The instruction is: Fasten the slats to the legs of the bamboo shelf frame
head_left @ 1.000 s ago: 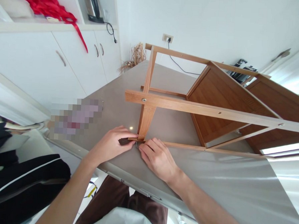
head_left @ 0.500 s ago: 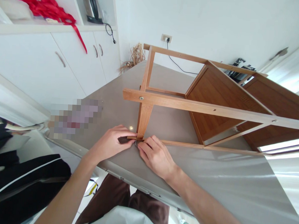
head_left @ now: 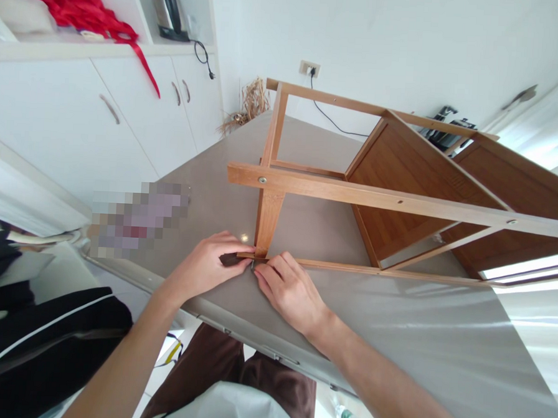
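A wooden shelf frame (head_left: 317,186) lies on its side on the grey table. My left hand (head_left: 213,262) has its thumb and index finger closed around the end of the frame's lowest rail, by the crosspiece (head_left: 267,224). Close beside it, my right hand (head_left: 288,290) is closed, its curled fingertips pinched at the same joint. A small, thin metal piece (head_left: 252,265) shows between the fingertips of both hands; its kind is too small to tell. The right fingers appear to grip it. A round metal screw head (head_left: 262,180) sits in the upper rail.
The grey table (head_left: 367,319) runs under the frame. Left of it stand white cabinets (head_left: 139,108) with a red ribbon (head_left: 90,15) and an electric kettle (head_left: 168,10). Dried stalks (head_left: 251,101) lie at the back corner. A blurred-out item (head_left: 142,217) rests on the table's left.
The view has shifted very slightly. Both hands stay at the same joint, the right fingertips marginally closer to the left hand; the thin metal piece looks turned a little.
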`<state>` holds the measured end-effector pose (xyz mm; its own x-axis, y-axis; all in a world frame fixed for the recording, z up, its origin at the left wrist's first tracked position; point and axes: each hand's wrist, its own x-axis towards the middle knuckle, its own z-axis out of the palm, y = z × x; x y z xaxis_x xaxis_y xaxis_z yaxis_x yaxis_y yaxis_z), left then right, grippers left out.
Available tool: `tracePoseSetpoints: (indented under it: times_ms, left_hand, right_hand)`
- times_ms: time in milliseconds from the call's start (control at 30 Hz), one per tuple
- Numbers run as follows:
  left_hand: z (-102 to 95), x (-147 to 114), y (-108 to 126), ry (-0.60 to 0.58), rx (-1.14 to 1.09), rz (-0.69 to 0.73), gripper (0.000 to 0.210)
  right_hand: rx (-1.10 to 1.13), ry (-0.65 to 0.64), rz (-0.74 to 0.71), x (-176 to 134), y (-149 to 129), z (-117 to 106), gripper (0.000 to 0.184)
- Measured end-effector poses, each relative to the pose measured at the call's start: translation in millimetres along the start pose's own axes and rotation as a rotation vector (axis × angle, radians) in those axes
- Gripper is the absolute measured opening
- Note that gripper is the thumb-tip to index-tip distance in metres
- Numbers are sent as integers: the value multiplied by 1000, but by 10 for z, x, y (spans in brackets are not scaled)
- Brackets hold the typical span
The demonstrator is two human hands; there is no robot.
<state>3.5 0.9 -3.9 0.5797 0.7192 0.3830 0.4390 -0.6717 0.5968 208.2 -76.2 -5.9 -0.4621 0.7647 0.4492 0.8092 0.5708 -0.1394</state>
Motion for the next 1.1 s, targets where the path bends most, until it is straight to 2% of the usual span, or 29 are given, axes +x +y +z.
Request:
tracePoseSetpoints:
  times_ms: [167, 767, 1100]
  left_hand:
    - [-4, -3, 4, -4, -4, -7, 19]
    - [2, -3, -18, 4, 7, 22, 18]
    - [4, -1, -3, 6, 11, 8, 16]
  right_hand:
    - [-35, -6, -62, -31, 14, 31, 14]
    - [-45, 33, 57, 17, 13, -28, 17]
    - [7, -30, 68, 18, 60, -75, 13]
